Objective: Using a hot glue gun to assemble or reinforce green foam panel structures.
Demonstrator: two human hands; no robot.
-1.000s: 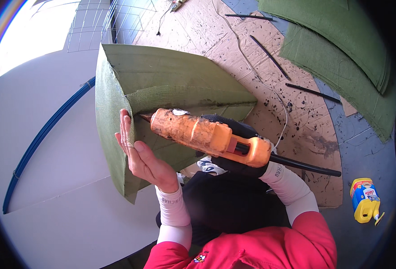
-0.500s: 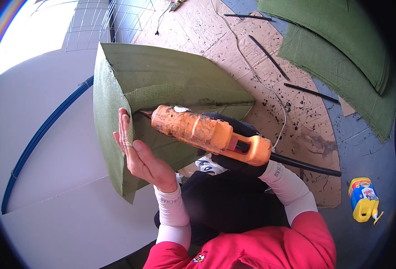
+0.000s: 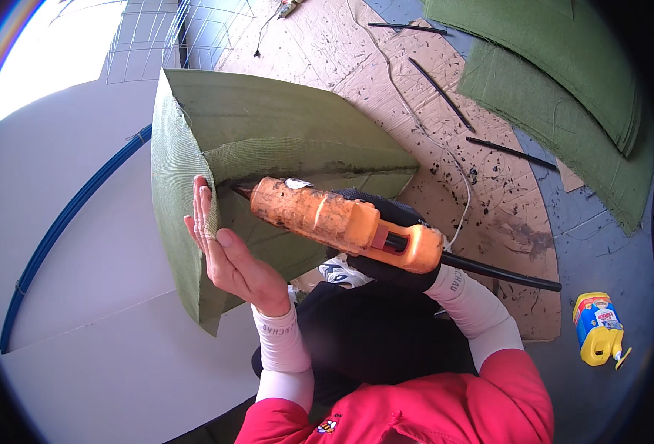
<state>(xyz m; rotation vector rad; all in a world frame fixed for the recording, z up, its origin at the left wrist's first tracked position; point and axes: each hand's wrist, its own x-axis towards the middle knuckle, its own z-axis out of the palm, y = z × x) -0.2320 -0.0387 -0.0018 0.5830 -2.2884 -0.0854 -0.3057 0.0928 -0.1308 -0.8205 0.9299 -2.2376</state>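
Observation:
My right hand [image 3: 386,263], in a black glove, grips an orange glue gun [image 3: 327,218] with a black glue stick sticking out behind. Its nozzle touches a dark seam on a folded green mesh piece [image 3: 267,133]. My left hand [image 3: 227,251] presses flat against the folded left flap of that green piece, fingers straight and pointing up, right beside the nozzle.
The green piece rests on stained cardboard [image 3: 490,192] on the floor. More green sheets [image 3: 564,81] lie at the upper right, with black glue sticks [image 3: 438,89] and a white cord. A yellow bottle [image 3: 597,329] sits at the right. A white panel [image 3: 82,259] with blue tubing is at the left.
The glue gun has slid left along the seam, closer to my left hand. My left hand has shifted slightly up against the flap.

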